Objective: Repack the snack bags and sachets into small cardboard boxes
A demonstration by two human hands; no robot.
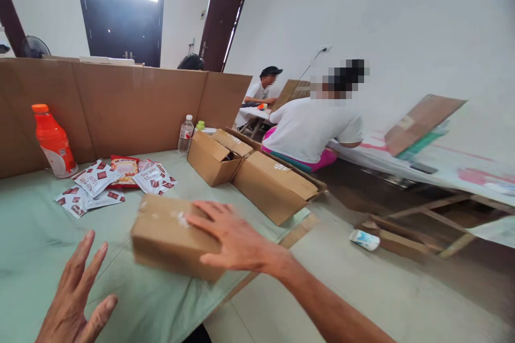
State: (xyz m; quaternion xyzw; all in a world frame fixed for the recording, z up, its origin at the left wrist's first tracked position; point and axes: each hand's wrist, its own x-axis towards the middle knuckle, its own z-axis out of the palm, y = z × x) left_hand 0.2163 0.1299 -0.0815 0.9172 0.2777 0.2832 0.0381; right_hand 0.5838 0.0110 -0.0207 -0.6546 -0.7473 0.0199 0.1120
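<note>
From the head camera, a worker's right hand lay flat and spread across the near end of a small closed cardboard box on a green-covered table, fingers splayed over the top rather than curled around it, apparently pinning the box in place. The box sat near the table's front edge, its taped top facing up. The left hand hovered open to the box's left, fingers wide and holding nothing, clear of the cardboard.

Behind the box, a loose pile of red-and-white snack sachets lay within easy reach, just beside an orange drink bottle that stood against a tall cardboard partition screening the back of the table. A clear water bottle stood upright at the foot of the same partition. To the right, two larger cartons rested side by side with flaps open, near the table's far corner.

Beyond the table, a person in a white shirt leaned over a neighbouring bench, while another in a dark cap sat farther back. A white can lay on its side on the floor, next to flattened cardboard.
</note>
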